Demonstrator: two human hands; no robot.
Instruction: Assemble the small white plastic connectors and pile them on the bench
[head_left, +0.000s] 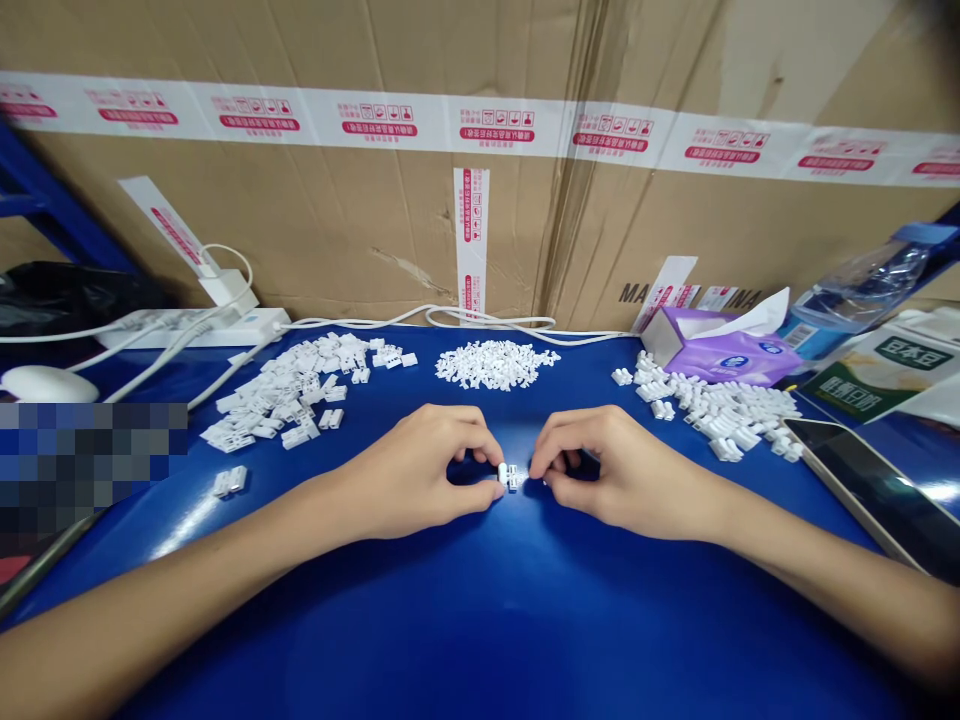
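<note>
Lying on the blue desk (480,620): a left pile of white connectors (289,395), a middle heap of tiny white pieces (495,363), a right pile of white parts (712,410), a purple tissue pack (716,350), a white power strip (199,327) trailing cables, a tablet (881,495) at the right edge.

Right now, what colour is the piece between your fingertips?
White, in the head view: small plastic piece.
</note>
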